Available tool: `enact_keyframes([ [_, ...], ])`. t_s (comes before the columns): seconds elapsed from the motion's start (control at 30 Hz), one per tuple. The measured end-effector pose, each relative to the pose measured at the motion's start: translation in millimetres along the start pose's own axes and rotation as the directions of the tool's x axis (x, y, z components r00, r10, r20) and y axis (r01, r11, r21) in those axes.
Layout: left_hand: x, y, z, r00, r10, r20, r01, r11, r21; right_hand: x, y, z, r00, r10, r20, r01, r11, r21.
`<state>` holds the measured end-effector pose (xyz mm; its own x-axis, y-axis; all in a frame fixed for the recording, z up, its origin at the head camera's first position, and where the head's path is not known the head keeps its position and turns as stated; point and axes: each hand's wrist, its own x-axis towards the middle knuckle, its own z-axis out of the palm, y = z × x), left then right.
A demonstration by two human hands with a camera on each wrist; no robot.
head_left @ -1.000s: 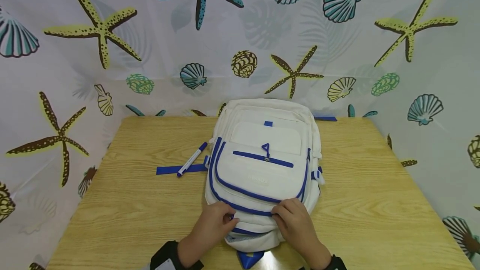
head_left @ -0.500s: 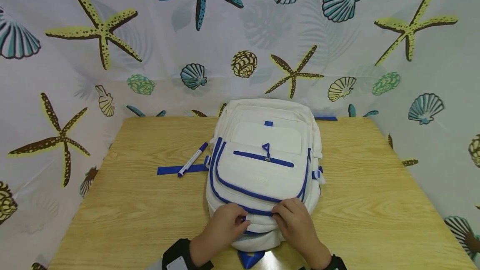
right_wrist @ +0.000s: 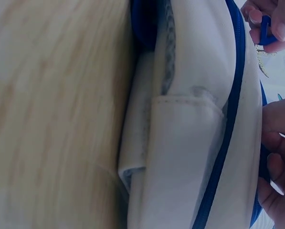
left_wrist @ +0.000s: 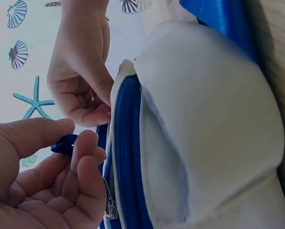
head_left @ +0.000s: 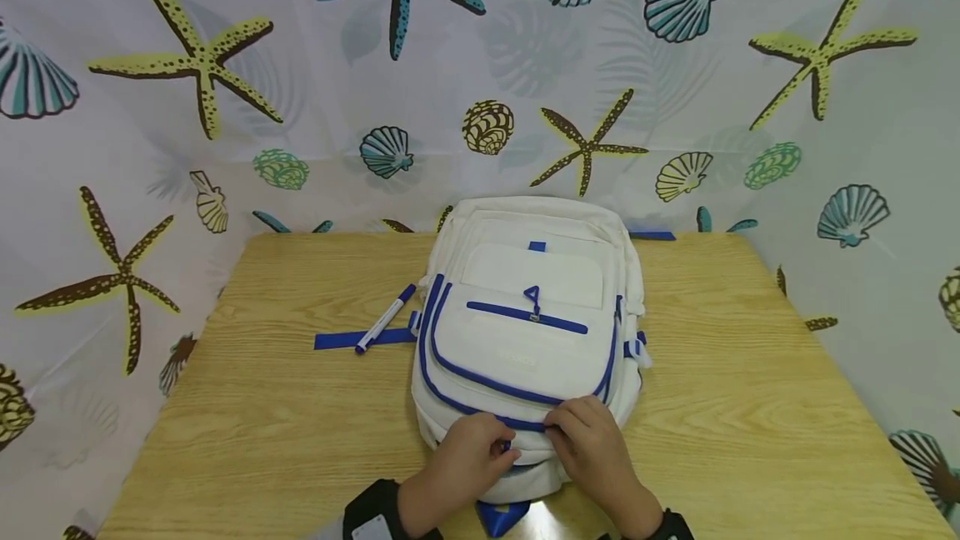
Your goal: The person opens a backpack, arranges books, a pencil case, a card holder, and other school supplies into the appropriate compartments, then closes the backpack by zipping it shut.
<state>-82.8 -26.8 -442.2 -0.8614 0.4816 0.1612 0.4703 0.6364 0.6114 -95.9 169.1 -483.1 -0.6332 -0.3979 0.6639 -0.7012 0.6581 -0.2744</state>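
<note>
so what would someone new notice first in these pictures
The big white backpack with blue trim stands out first, in the middle of the wooden table. At its near end, the left hand pinches a small blue pull tab and the right hand grips the backpack too. Behind hangs a cloth printed with starfish and shells.

Bare hands [head_left: 468, 457], black wristbands [head_left: 369, 502], grey plate [head_left: 372, 528] on the left one, light grey sleeve [head_left: 328, 531]

Matt cloth backpack [head_left: 525, 357], wood-grained table [head_left: 735, 390]
</note>
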Motion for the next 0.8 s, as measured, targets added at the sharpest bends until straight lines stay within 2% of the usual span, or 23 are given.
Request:
enact_keyframes([
  [0.2,4.2,4.2,3.2,1.000,-0.020,0.020,0.019,1.000,0.016,0.5,-1.3,0.8,1.000,0.014,0.010,-0.014,1.000,-0.002],
  [0.37,7.6,7.8,6.8,0.997,-0.032,0.069,0.031,0.999,0.007,1.3,-1.7,1.2,1.000,0.027,0.007,-0.026,1.000,-0.017],
  [0.47,8.1,8.7,8.4,0.995,-0.039,0.089,0.040,0.999,-0.007,2.4,-1.5,2.6,1.000,0.006,-0.011,-0.006,1.000,-0.026],
  [0.8,7.4,9.4,8.6,0.998,-0.010,0.064,0.013,0.999,-0.048,2.6,-3.2,-0.6,0.999,0.013,0.036,-0.012,0.999,-0.033],
])
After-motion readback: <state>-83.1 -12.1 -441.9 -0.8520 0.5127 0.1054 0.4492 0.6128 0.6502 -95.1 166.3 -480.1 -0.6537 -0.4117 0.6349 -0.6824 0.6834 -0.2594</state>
